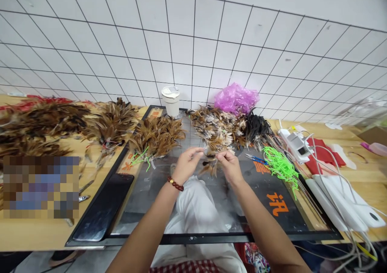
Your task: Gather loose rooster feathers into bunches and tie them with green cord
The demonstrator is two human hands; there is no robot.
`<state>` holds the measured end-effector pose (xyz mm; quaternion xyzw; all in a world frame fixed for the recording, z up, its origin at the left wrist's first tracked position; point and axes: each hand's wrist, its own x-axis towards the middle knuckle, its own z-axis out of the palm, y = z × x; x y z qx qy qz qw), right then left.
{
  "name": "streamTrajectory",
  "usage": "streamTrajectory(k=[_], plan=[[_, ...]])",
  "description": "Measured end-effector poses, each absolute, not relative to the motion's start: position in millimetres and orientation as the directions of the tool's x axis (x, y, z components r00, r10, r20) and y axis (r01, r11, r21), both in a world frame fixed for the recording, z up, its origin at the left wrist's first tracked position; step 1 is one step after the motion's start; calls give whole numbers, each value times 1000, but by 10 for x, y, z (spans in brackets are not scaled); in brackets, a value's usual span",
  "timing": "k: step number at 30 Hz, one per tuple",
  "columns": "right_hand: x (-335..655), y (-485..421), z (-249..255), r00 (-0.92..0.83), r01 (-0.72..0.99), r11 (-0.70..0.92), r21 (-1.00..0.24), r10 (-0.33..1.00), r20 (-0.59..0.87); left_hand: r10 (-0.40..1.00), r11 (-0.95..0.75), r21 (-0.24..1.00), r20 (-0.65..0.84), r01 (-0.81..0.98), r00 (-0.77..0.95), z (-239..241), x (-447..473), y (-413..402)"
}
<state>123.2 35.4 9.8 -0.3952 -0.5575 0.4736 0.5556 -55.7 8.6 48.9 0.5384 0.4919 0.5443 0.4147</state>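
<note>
My left hand (190,162), with a beaded bracelet (175,183) at its wrist, is in a pinch over the glossy black board (151,196). What its fingertips hold, if anything, is too small to make out. Close by on the right, my right hand (230,166) has thumb and forefinger pressed together at a small bunch of brown feathers (211,167) hanging between the two hands. Just beyond them lies a large heap of white, brown and black feathers (216,126). A brown feather pile (159,136) with green ties is left of my left hand.
Blue-handled snips (256,159) and bright green cords (279,164) lie right of my hands. A lidded white cup (171,100) and a pink plastic bag (237,98) stand behind. A black phone (104,208) is at left; a power strip (294,144) and cables at right.
</note>
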Motion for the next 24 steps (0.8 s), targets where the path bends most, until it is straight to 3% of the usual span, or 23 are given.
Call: streamTrajectory(k=[6,14,20,24], plan=[[1094,275,54,-44,-23,332,-943,942,332,977,-91,992,105,-83,184,460,-263,-6],[1043,220,55,-19,-57,261,-964,965,263,971,158,963,-112,-219,209,334,-229,22],[1005,202,29,-12,-119,224,-967,974,227,974,30,1000,-30,3,226,336,-317,40],[957,162,45,-11,-184,160,-970,986,165,961,57,993,-26,-107,274,294,-274,71]])
